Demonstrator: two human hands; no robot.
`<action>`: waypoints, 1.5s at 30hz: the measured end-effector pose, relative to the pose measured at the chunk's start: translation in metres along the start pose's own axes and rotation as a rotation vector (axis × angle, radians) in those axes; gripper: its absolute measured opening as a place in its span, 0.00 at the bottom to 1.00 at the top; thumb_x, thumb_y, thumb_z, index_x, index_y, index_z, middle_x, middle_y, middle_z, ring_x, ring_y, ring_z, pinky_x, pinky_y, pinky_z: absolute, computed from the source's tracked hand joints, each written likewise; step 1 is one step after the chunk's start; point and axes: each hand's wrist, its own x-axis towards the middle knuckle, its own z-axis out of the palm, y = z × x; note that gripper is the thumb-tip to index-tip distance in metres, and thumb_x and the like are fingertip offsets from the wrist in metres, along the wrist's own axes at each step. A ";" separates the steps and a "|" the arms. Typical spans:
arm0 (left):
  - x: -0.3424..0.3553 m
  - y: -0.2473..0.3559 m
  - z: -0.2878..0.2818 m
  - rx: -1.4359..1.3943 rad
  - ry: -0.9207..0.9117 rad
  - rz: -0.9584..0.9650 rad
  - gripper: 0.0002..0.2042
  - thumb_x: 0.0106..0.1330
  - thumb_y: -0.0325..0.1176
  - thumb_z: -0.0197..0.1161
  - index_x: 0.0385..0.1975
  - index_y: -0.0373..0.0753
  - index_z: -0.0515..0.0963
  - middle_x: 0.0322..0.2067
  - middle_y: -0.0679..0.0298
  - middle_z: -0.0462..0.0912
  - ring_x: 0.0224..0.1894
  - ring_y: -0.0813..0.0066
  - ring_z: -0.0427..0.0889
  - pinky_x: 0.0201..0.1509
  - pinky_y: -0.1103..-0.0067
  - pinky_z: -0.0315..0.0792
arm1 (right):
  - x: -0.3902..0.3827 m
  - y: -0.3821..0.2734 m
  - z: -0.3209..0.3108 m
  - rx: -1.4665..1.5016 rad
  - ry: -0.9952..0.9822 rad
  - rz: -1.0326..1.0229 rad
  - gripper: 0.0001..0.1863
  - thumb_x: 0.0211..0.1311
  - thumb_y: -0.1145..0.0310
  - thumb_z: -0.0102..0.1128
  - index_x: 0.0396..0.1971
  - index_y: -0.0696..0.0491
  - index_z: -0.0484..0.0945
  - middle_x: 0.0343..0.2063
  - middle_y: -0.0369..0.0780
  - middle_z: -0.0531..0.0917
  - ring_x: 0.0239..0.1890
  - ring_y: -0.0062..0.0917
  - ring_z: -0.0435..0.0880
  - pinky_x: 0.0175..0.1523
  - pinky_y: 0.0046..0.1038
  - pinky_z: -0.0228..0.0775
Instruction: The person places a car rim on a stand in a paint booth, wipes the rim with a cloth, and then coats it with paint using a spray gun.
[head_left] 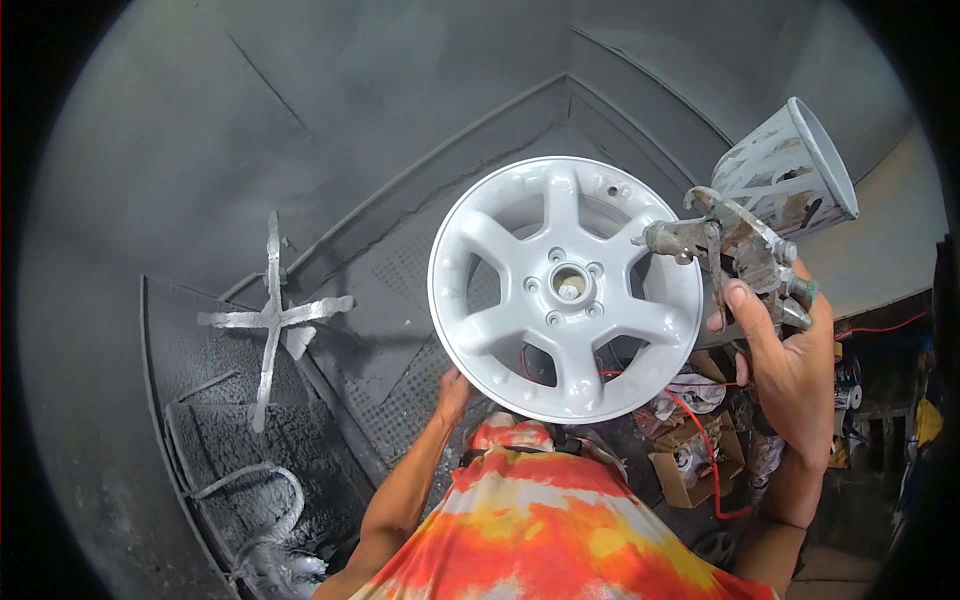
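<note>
A white-painted, glossy car wheel rim (574, 370) with several spokes faces me in the middle of the view. My right hand (785, 350) is closed around a worn metal spray gun (750, 245), stained with paint. Its nozzle points left, over the right edge of the wheel rim. A paint-streaked cup (775, 165) is tilted at the far end of the gun. My left hand (453, 395) is at the lower left edge of the wheel rim. Its fingers are hidden behind the rim, so their grip does not show.
To the left stands a cross-shaped metal stand (272, 318) coated in silver paint. Grey booth walls (400, 90) enclose the far side. At lower right, a red hose (715, 470) runs past an open cardboard box (685, 490) and clutter. A pale looped hose (295, 495) lies at lower left.
</note>
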 end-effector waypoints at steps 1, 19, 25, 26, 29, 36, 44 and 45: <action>-0.011 0.002 0.002 -0.010 -0.056 -0.092 0.17 0.76 0.38 0.56 0.54 0.31 0.79 0.42 0.56 0.87 0.42 0.67 0.87 0.46 0.71 0.83 | 0.000 0.008 0.002 -0.003 0.016 -0.024 0.15 0.71 0.71 0.62 0.54 0.60 0.79 0.27 0.32 0.83 0.19 0.08 0.69 0.22 0.16 0.58; -0.037 -0.006 -0.004 0.052 -0.165 -0.176 0.18 0.76 0.41 0.58 0.52 0.31 0.80 0.42 0.55 0.88 0.42 0.65 0.88 0.50 0.68 0.83 | -0.002 0.007 0.009 0.018 0.009 -0.047 0.12 0.70 0.74 0.63 0.50 0.61 0.79 0.33 0.32 0.83 0.32 0.14 0.79 0.40 0.20 0.72; 0.014 0.028 -0.013 -0.079 -0.015 -0.087 0.20 0.74 0.39 0.58 0.56 0.29 0.78 0.48 0.55 0.86 0.47 0.66 0.86 0.59 0.67 0.79 | -0.012 -0.002 0.014 0.048 -0.128 0.077 0.14 0.71 0.73 0.63 0.52 0.60 0.79 0.32 0.34 0.83 0.33 0.13 0.79 0.39 0.20 0.73; 0.014 0.023 -0.016 -0.080 -0.008 -0.086 0.20 0.74 0.39 0.58 0.56 0.29 0.78 0.48 0.55 0.86 0.47 0.66 0.86 0.59 0.67 0.79 | -0.015 -0.007 0.013 0.051 -0.134 0.075 0.14 0.71 0.73 0.63 0.52 0.60 0.79 0.32 0.34 0.83 0.33 0.13 0.79 0.39 0.20 0.73; 0.006 0.008 -0.014 -0.031 -0.021 -0.016 0.19 0.73 0.38 0.59 0.56 0.30 0.77 0.48 0.55 0.86 0.46 0.65 0.87 0.56 0.68 0.80 | -0.021 -0.015 0.013 0.087 -0.216 0.169 0.15 0.70 0.73 0.64 0.53 0.60 0.79 0.32 0.34 0.84 0.33 0.12 0.79 0.38 0.19 0.72; -0.053 0.003 0.015 -0.068 -0.100 -0.219 0.16 0.74 0.35 0.60 0.56 0.32 0.78 0.46 0.55 0.87 0.46 0.66 0.88 0.51 0.71 0.83 | -0.017 -0.002 0.015 0.104 -0.057 -0.013 0.15 0.71 0.72 0.64 0.53 0.61 0.79 0.32 0.33 0.84 0.32 0.13 0.79 0.38 0.19 0.70; -0.080 -0.005 0.048 0.235 -0.549 -0.455 0.14 0.72 0.31 0.66 0.53 0.33 0.80 0.44 0.60 0.87 0.44 0.72 0.87 0.47 0.79 0.83 | -0.010 0.008 0.011 -0.012 -0.001 -0.042 0.12 0.71 0.73 0.62 0.51 0.61 0.79 0.32 0.33 0.83 0.32 0.13 0.78 0.40 0.19 0.71; -0.088 0.000 0.053 0.195 -0.514 -0.460 0.12 0.72 0.30 0.66 0.51 0.33 0.81 0.43 0.60 0.87 0.44 0.74 0.87 0.48 0.78 0.83 | -0.012 0.007 0.013 -0.004 -0.006 -0.036 0.12 0.71 0.73 0.62 0.51 0.61 0.79 0.32 0.33 0.83 0.32 0.13 0.78 0.40 0.19 0.71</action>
